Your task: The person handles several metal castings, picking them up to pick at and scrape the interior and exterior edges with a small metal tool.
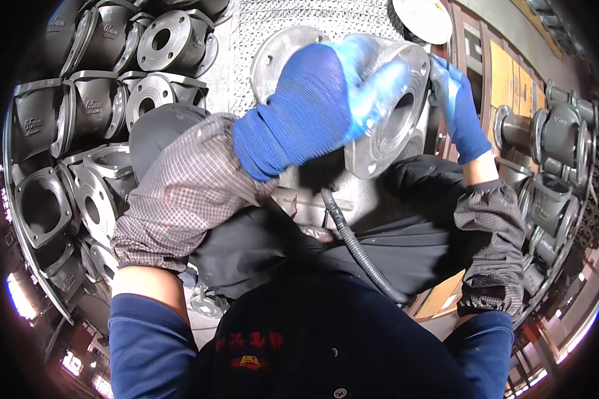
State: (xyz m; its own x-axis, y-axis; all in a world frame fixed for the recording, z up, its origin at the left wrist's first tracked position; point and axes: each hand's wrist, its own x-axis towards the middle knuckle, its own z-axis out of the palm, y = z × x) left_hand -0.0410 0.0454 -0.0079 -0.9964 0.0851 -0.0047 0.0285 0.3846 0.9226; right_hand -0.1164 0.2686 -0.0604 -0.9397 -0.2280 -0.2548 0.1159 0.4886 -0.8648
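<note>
A grey metal flanged valve body (373, 149) lies tilted between my knees, a round bored flange facing right and another flange at its far left. My left hand (369, 80), in a blue glove with a pale worn coating, lies over the top of the casting, fingers bent down against the right flange. At that flange's far right edge, my right hand (451, 100), gloved alike, is closed on the rim; its fingertips are partly hidden behind the metal.
Stacked flanged valve bodies (90, 110) crowd the left side. More flanged castings (556, 143) stand at the right, beside yellowish boards (502, 83). A ribbed dark hose (359, 249) runs between my legs. Beyond the work are a textured pale mat (279, 14) and a white round object (424, 20).
</note>
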